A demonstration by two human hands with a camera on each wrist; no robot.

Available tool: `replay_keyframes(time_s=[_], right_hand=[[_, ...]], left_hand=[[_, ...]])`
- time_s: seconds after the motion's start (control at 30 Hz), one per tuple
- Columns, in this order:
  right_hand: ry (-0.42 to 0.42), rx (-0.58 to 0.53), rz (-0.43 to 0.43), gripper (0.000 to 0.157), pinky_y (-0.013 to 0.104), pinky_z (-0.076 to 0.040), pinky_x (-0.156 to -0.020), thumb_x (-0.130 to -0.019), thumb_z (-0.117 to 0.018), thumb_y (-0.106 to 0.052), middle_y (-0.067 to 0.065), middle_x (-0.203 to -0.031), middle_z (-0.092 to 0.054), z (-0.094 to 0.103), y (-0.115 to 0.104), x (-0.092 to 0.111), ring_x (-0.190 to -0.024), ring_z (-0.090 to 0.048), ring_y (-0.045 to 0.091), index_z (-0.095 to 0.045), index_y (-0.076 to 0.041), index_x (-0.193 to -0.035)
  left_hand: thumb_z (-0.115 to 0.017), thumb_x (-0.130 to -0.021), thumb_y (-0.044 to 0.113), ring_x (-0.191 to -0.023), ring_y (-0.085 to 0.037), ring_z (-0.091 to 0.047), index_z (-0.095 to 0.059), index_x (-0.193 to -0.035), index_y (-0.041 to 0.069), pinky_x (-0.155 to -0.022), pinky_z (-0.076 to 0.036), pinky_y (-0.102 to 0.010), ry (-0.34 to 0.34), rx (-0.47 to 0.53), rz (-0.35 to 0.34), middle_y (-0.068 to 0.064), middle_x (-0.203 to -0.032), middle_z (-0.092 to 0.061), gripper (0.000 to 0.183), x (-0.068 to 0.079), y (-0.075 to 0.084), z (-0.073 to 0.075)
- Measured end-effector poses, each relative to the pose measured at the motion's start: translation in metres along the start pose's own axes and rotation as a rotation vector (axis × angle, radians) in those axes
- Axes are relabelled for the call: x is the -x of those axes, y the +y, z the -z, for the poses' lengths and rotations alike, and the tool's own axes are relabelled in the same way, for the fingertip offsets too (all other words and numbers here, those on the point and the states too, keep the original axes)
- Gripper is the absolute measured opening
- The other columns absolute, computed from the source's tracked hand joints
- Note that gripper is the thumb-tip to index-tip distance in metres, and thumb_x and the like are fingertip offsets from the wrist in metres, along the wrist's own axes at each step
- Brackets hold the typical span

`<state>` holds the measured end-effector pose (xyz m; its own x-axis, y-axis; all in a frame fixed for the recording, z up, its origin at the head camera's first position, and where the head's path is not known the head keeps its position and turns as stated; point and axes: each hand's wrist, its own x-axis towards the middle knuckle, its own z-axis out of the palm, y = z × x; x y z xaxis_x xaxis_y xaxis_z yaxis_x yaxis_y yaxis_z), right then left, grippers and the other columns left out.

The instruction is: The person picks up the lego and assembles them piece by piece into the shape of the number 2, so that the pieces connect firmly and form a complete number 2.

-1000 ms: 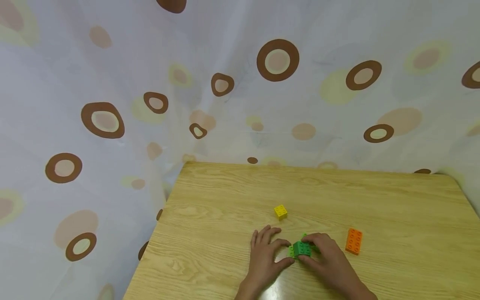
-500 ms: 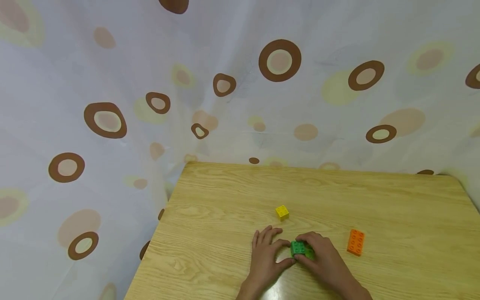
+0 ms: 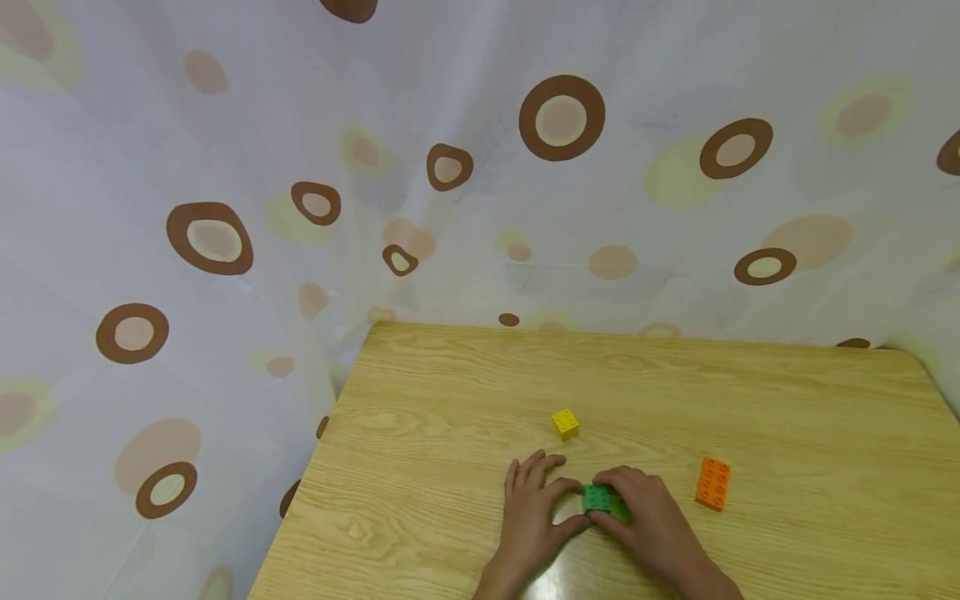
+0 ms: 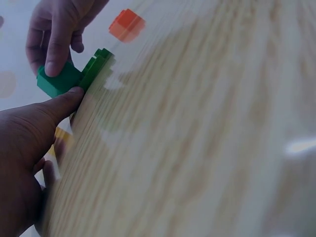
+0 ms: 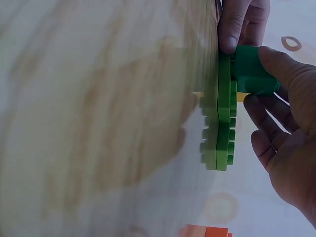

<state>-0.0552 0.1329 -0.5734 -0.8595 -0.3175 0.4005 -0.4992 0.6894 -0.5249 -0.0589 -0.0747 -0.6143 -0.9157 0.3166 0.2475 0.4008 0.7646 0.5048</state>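
Note:
A dark green toy building brick (image 3: 597, 497) sits at the left end of a light green low, studded building piece (image 5: 224, 98) on the table. My right hand (image 3: 651, 521) grips the dark green brick between thumb and fingers, as the right wrist view shows. With thumb and forefinger, my left hand (image 3: 528, 515) pinches the light green piece at its left end, just under the dark brick (image 4: 61, 81). The remaining left fingers spread over the tabletop. From the head view, most of the light green piece is hidden by the brick and my right hand.
Beyond my hands a small yellow brick (image 3: 566, 424) lies on the wooden table (image 3: 450, 383). To the right of my right hand is a longer orange brick (image 3: 712, 484). A patterned curtain (image 3: 480, 208) hangs behind the table and along its left side.
My right hand has carried the dark green brick left along the light green piece to its left end, then stayed there. The left hand has held its place.

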Motion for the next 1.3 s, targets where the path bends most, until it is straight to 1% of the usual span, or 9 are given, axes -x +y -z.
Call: replay_keyframes(time_s=[0.13, 0.27, 0.47, 0.6, 0.77, 0.93, 1.1, 1.3], right_hand=[[0.003, 0.011, -0.011, 0.046, 0.036, -0.046, -0.078, -0.073, -0.097, -0.022, -0.010, -0.107, -0.072, 0.0005, -0.0005, 0.0012, -0.093, -0.066, 0.008, -0.072, -0.018, -0.111], [-0.005, 0.012, -0.018, 0.045, 0.034, -0.045, -0.078, -0.073, -0.097, -0.022, -0.010, -0.107, -0.072, -0.0001, -0.0011, 0.0008, -0.092, -0.065, 0.008, -0.072, -0.018, -0.111], [-0.001, -0.010, 0.001, 0.043, 0.032, -0.044, -0.076, -0.074, -0.096, -0.019, -0.012, -0.105, -0.072, 0.0001, -0.0001, 0.0007, -0.092, -0.064, 0.005, -0.073, -0.019, -0.110], [-0.001, -0.023, 0.018, 0.041, 0.031, -0.046, -0.076, -0.074, -0.095, -0.018, -0.014, -0.107, -0.072, -0.0005, 0.0005, 0.0012, -0.093, -0.065, 0.006, -0.073, -0.021, -0.109], [0.004, -0.005, 0.062, 0.040, 0.034, -0.051, -0.077, -0.074, -0.095, -0.018, -0.011, -0.108, -0.073, -0.0023, 0.0006, 0.0004, -0.095, -0.068, 0.011, -0.075, -0.020, -0.108], [-0.005, -0.006, 0.080, 0.039, 0.036, -0.054, -0.077, -0.074, -0.095, -0.017, -0.012, -0.107, -0.072, -0.0033, 0.0006, -0.0008, -0.095, -0.069, 0.011, -0.076, -0.020, -0.108], [0.014, -0.012, 0.080, 0.039, 0.034, -0.053, -0.075, -0.072, -0.096, -0.015, -0.013, -0.104, -0.072, -0.0021, 0.0011, 0.0003, -0.091, -0.067, 0.009, -0.074, -0.021, -0.104], [0.028, 0.018, 0.089, 0.038, 0.036, -0.049, -0.076, -0.071, -0.095, -0.020, -0.015, -0.103, -0.073, -0.0047, -0.0007, -0.0016, -0.093, -0.068, 0.010, -0.074, -0.022, -0.103]], left_hand=[[-0.078, -0.085, 0.061, -0.151, -0.028, -0.039, -0.076, -0.116, 0.034, -0.122, -0.026, -0.065, 0.000, -0.011, 0.002, 0.005, -0.151, -0.055, 0.040, 0.0001, 0.0003, -0.0006], [-0.076, -0.085, 0.063, -0.151, -0.028, -0.039, -0.076, -0.116, 0.035, -0.122, -0.026, -0.065, -0.002, -0.010, 0.006, 0.006, -0.152, -0.054, 0.041, 0.0004, -0.0005, -0.0016], [-0.072, -0.087, 0.066, -0.152, -0.027, -0.038, -0.077, -0.117, 0.034, -0.122, -0.025, -0.065, -0.004, 0.000, 0.012, 0.007, -0.152, -0.053, 0.044, 0.0000, -0.0011, -0.0040], [-0.071, -0.087, 0.067, -0.151, -0.027, -0.039, -0.077, -0.116, 0.034, -0.121, -0.026, -0.065, 0.002, -0.003, 0.008, 0.007, -0.152, -0.054, 0.045, -0.0003, -0.0016, -0.0050], [-0.072, -0.087, 0.067, -0.151, -0.027, -0.039, -0.077, -0.116, 0.033, -0.121, -0.027, -0.065, 0.014, -0.018, -0.001, 0.006, -0.151, -0.055, 0.045, -0.0005, -0.0014, -0.0049], [-0.075, -0.086, 0.065, -0.150, -0.028, -0.040, -0.076, -0.115, 0.032, -0.121, -0.027, -0.065, 0.030, -0.017, -0.013, 0.005, -0.151, -0.055, 0.044, 0.0003, -0.0007, -0.0060], [-0.075, -0.087, 0.064, -0.152, -0.027, -0.038, -0.075, -0.116, 0.033, -0.122, -0.025, -0.065, 0.015, 0.000, -0.013, 0.006, -0.152, -0.054, 0.043, 0.0005, -0.0010, -0.0088], [-0.075, -0.086, 0.065, -0.152, -0.025, -0.038, -0.075, -0.116, 0.034, -0.123, -0.023, -0.063, 0.017, -0.004, 0.004, 0.008, -0.153, -0.054, 0.043, 0.0006, -0.0045, -0.0092]])
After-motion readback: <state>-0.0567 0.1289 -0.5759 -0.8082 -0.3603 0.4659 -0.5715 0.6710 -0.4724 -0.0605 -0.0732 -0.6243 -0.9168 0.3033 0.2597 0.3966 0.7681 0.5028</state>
